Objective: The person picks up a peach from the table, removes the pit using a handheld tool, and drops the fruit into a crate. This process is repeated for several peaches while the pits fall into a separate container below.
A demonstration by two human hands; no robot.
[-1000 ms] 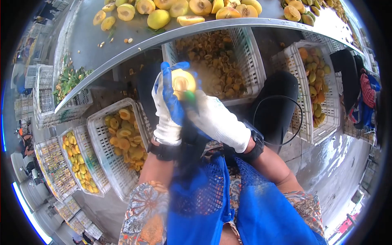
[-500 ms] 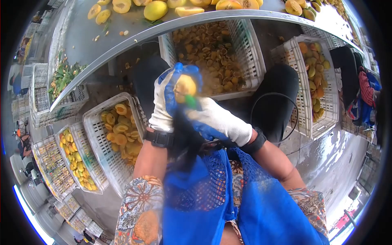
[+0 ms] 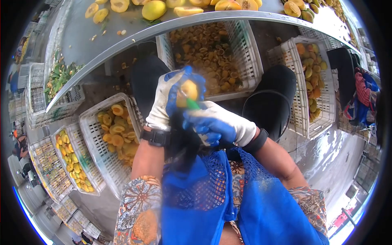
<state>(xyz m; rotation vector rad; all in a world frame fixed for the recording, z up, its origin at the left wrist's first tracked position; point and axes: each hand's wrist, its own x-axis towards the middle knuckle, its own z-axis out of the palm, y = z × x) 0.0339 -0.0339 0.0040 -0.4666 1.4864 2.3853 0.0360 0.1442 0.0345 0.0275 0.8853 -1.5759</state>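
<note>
My left hand (image 3: 164, 96), in a white glove with blue coating, is closed around a yellow peach (image 3: 189, 89) whose pale cut face is turned up. In my gloved right hand (image 3: 224, 124) is a small green-handled tool (image 3: 192, 104). Its thin tip touches the peach; blur hides whether that tip is a blade or a scoop. Both hands are together above my lap, in front of a white crate (image 3: 249, 53) filled with small yellow-brown fruit pieces.
A metal table (image 3: 110, 53) bears peach halves (image 3: 228, 5) along its far part. On my left stands a crate of peach halves (image 3: 118, 130); to the right, a crate of whole fruit (image 3: 312, 77). Beyond that sits another person (image 3: 362, 90). Leafy scraps (image 3: 61, 79) lie at the table's left corner.
My right hand has turned, so its blue-coated fingers now show around the tool. The peach has shifted slightly right and down with my left hand. The view has moved slightly.
</note>
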